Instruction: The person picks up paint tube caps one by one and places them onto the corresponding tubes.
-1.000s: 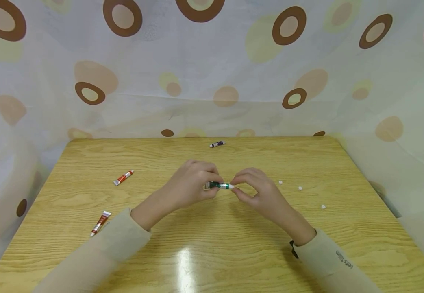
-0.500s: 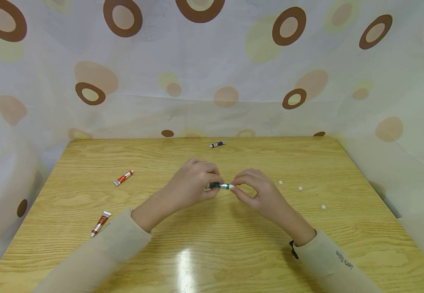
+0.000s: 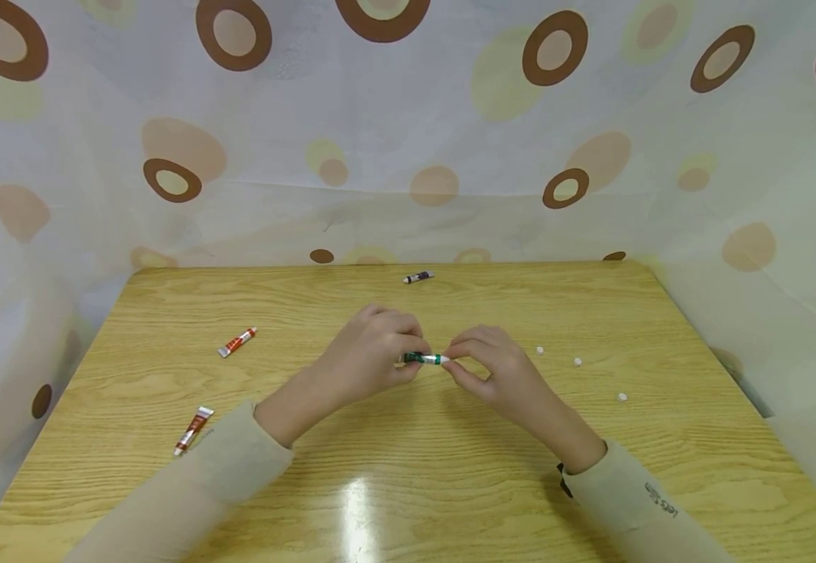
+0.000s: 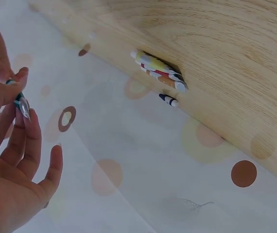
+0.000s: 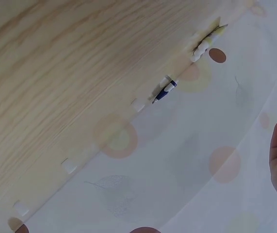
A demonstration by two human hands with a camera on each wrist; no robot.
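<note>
Right now my left hand [image 3: 372, 348] pinches the small green-and-white paint tube [image 3: 424, 358] above the middle of the wooden table [image 3: 408, 485], while my right hand [image 3: 488, 367] grips its white cap end. I'd hold the body steady and twist gently, without squeezing.

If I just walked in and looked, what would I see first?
Two hands meet over the middle of the wooden table, the left hand and the right hand each pinching an end of a small green tube. Behind hangs a pale curtain with big brown rings. Two red tubes lie at the left, a dark tube at the far edge, and tiny white caps at the right.
</note>
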